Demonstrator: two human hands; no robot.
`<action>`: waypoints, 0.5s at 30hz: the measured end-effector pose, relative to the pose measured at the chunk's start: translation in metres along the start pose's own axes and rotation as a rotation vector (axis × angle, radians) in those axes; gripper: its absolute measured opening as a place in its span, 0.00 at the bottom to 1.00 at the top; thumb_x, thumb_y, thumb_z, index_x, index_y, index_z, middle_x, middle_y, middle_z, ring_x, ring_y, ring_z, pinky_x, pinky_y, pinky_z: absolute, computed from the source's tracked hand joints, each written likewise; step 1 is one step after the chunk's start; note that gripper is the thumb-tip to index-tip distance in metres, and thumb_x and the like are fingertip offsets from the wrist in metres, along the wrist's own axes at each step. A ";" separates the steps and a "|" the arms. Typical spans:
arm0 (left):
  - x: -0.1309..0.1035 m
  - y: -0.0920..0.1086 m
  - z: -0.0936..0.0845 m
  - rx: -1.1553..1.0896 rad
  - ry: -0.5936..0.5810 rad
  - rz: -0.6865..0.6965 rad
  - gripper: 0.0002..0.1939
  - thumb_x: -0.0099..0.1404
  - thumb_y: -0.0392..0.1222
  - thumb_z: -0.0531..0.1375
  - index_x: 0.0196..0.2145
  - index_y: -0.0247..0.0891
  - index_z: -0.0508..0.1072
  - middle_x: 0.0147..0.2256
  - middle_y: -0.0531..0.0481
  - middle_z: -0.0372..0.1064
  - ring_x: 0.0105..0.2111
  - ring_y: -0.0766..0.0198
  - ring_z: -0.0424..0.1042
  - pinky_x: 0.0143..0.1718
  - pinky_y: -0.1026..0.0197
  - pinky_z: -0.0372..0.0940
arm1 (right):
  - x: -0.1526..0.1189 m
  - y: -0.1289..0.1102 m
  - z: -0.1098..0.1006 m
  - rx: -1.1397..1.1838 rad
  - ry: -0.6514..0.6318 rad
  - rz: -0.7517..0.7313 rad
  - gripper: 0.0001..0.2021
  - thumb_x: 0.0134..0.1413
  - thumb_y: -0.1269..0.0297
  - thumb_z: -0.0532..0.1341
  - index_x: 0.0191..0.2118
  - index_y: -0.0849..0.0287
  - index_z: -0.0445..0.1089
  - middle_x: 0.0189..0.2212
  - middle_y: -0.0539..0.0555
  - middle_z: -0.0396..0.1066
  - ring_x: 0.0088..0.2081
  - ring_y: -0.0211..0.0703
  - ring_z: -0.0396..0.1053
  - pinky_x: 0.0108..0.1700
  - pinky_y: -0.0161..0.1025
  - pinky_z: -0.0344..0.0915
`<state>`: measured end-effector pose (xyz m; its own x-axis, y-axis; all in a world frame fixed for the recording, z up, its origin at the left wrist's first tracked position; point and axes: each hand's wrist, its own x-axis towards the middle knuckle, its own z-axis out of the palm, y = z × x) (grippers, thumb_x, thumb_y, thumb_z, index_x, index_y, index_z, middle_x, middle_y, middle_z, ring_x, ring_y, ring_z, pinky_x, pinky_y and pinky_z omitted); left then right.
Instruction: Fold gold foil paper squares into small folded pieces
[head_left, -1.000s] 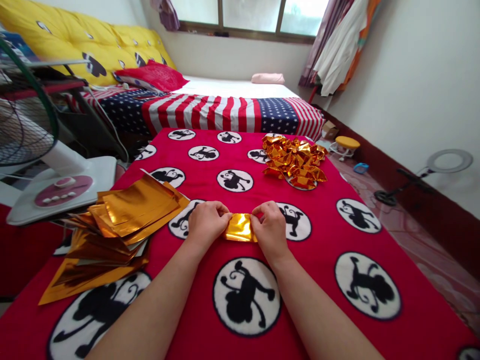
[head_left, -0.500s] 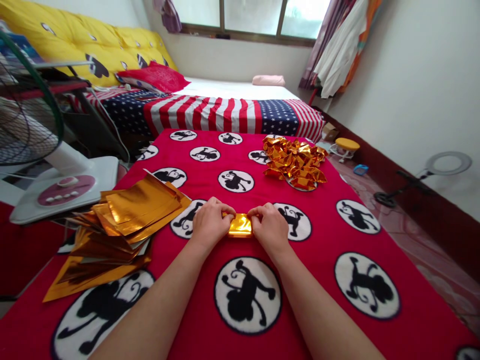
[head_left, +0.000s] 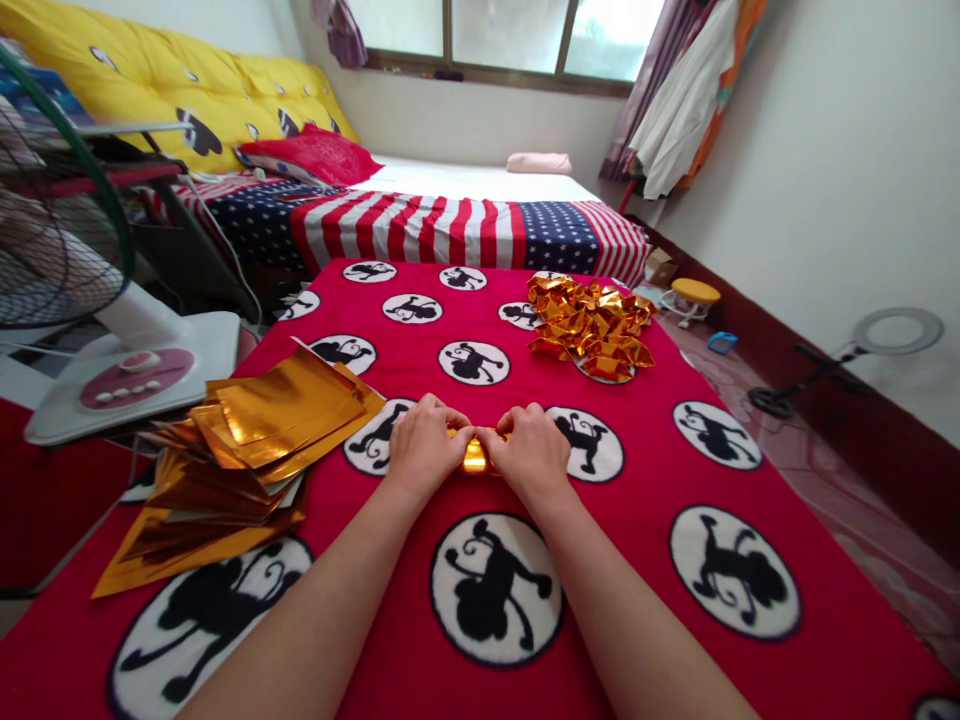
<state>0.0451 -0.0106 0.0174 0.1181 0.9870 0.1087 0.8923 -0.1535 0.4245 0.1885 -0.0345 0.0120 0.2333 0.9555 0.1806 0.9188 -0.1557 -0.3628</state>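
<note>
A small folded piece of gold foil paper (head_left: pixel 475 458) lies on the red monkey-print cloth (head_left: pixel 375 640), mostly covered by my fingers. My left hand (head_left: pixel 427 440) grips its left end, with the fingers curled and the thumb along the near side. From the right, my right hand (head_left: pixel 531 448) grips the other end in the same way. The two thumbs almost meet over the middle of the foil. To the left is a loose stack of flat gold foil sheets (head_left: pixel 277 410). Farther off at the right sits a heap of folded gold foil pieces (head_left: pixel 592 325).
A fan (head_left: pixel 135 370) stands at the left edge by the foil sheets. Behind the cloth-covered table is a bed (head_left: pixel 465 225) with a striped cover. On the floor at right are a yellow stool (head_left: pixel 695 291) and a ring light (head_left: pixel 896 331).
My right hand has moved left along the foil, and both thumbs have come together over its middle. Less of the foil shows now. The stack and the heap stay where they were.
</note>
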 end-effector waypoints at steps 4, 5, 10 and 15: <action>0.000 -0.001 0.000 0.000 -0.004 0.011 0.11 0.61 0.52 0.60 0.33 0.48 0.81 0.38 0.49 0.69 0.40 0.58 0.70 0.41 0.60 0.63 | 0.001 0.003 0.001 -0.024 -0.011 -0.009 0.14 0.52 0.49 0.63 0.32 0.55 0.71 0.35 0.54 0.69 0.39 0.46 0.68 0.36 0.38 0.59; 0.000 -0.002 0.001 -0.001 -0.007 0.011 0.11 0.60 0.52 0.60 0.33 0.49 0.81 0.38 0.49 0.69 0.39 0.58 0.70 0.40 0.60 0.63 | 0.001 0.005 0.000 -0.016 -0.024 -0.005 0.12 0.53 0.51 0.63 0.33 0.55 0.70 0.35 0.53 0.69 0.39 0.45 0.68 0.35 0.38 0.58; 0.001 -0.003 0.001 -0.014 -0.013 0.005 0.10 0.59 0.52 0.60 0.33 0.50 0.81 0.37 0.50 0.69 0.39 0.59 0.70 0.39 0.60 0.63 | 0.004 0.014 -0.006 0.030 -0.075 0.002 0.03 0.55 0.62 0.61 0.35 0.53 0.69 0.35 0.50 0.70 0.36 0.42 0.68 0.32 0.36 0.54; 0.001 -0.003 0.000 -0.017 -0.021 -0.010 0.10 0.59 0.51 0.61 0.33 0.50 0.81 0.38 0.50 0.69 0.39 0.59 0.70 0.40 0.60 0.63 | 0.003 0.017 -0.007 0.059 -0.086 -0.012 0.06 0.54 0.71 0.58 0.35 0.52 0.70 0.36 0.50 0.71 0.37 0.41 0.68 0.32 0.37 0.53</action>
<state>0.0422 -0.0089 0.0161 0.1183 0.9893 0.0859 0.8858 -0.1442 0.4411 0.2075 -0.0359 0.0127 0.1914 0.9756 0.1072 0.9004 -0.1311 -0.4148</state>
